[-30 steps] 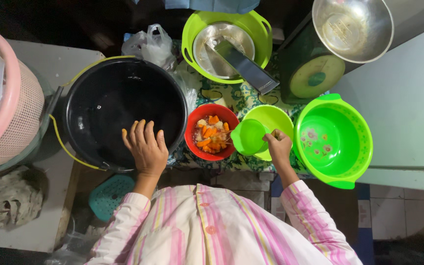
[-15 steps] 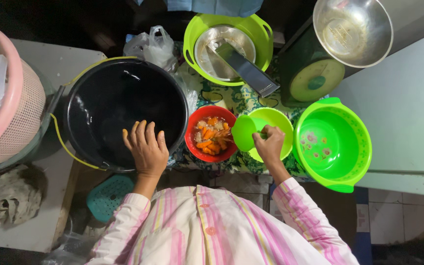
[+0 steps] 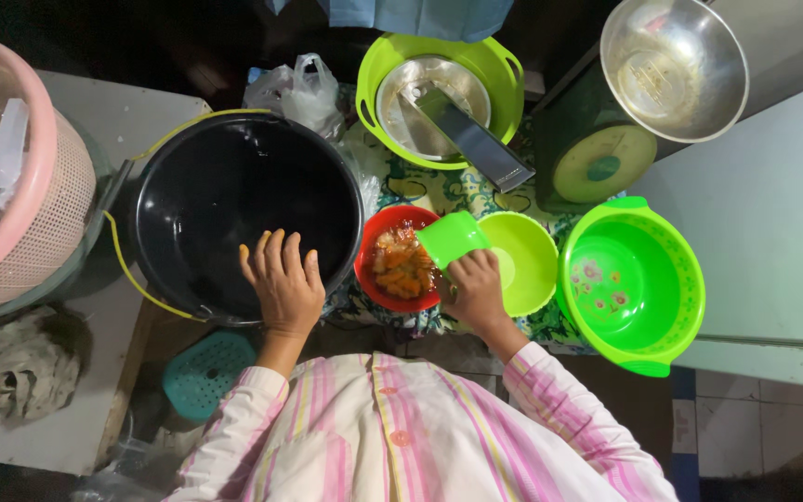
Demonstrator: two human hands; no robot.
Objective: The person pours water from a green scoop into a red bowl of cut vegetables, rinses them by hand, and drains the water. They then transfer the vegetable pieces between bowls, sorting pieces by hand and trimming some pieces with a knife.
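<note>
A green scoop [image 3: 453, 238], flat-bottomed plastic, sits tilted over the rim of the red bowl [image 3: 375, 279] in our right hand [image 3: 478, 293], whose fingers are curled tight around its handle end. The red bowl, round and glossy, holds orange chunks in liquid and stands between a black bucket [image 3: 234, 195] and a small lime bowl [image 3: 522, 260] on the patterned tabletop [image 3: 429, 193]. Our left hand [image 3: 283, 284] lies flat, fingers spread slightly apart, on the near rim of the black bucket, gripping nothing. A larger green basin [image 3: 629, 284] with a speckled inside stands at right.
</note>
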